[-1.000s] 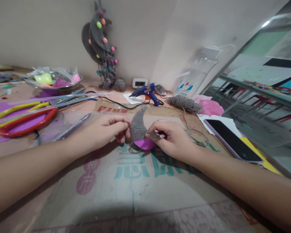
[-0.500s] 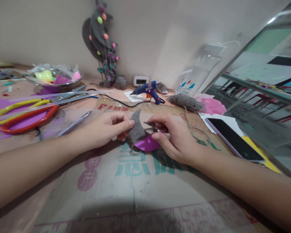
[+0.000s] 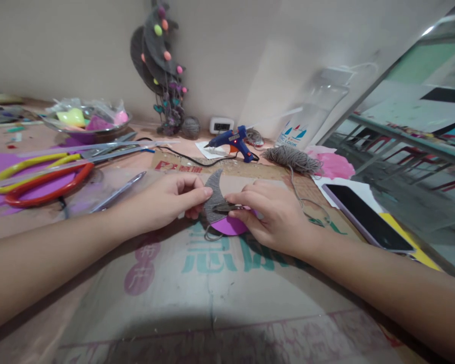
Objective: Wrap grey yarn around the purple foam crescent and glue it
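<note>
My left hand (image 3: 187, 196) pinches the upper left edge of a crescent (image 3: 214, 194) that is partly wrapped in grey yarn. Its lower part is bare purple sheet (image 3: 230, 223). A loose loop of grey yarn (image 3: 211, 234) hangs below it. In my right hand (image 3: 275, 212) is a pair of small dark thread snips (image 3: 223, 207), closed in by thumb and fingers. The snips' blades lie over the wrapped yarn and look pressed together. Both hands are just above a printed cardboard sheet (image 3: 174, 313).
Behind the hands are a blue glue gun (image 3: 233, 140), a grey yarn skein (image 3: 293, 159) and a bottle (image 3: 307, 111). A phone (image 3: 367, 217) lies right; red-and-yellow scissors (image 3: 49, 184), a pen (image 3: 119, 191) and a bowl (image 3: 87, 132) are left. A crescent decoration (image 3: 157, 55) hangs behind.
The snips have moved left onto the wrapped yarn, and their blades, apart before, are now together. My left hand keeps its pinch on the crescent.
</note>
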The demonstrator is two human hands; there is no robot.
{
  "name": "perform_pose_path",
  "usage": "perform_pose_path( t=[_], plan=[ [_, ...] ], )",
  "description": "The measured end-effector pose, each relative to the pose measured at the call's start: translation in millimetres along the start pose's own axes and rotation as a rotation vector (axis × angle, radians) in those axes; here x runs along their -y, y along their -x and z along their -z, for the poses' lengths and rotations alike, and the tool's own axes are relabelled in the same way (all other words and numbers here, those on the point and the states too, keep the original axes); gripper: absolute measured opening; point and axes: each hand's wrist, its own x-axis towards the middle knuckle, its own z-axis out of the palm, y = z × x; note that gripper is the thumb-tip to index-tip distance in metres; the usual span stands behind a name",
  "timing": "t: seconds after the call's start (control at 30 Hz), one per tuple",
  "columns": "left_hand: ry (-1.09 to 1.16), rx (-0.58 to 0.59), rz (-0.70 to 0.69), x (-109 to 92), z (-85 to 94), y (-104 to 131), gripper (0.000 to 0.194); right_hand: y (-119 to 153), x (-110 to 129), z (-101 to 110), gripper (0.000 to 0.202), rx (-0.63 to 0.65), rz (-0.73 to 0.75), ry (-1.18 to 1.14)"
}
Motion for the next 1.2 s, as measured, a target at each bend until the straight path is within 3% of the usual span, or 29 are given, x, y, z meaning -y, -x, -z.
perform_pose_path(
  t=[0.73, 1.2],
  plan=[
    [0.006, 0.0, -0.012, 2.3, -0.8, 0.8, 0.028, -1.0, 6.3, 1.3, 0.02, 0.031, 0.016, 0.16],
    [0.015, -0.004, -0.02, 3.7, -1.2, 0.4, 0.027, 0.1, 3.0, 0.7, 0.02, -0.08, -0.038, 0.042]
  ],
)
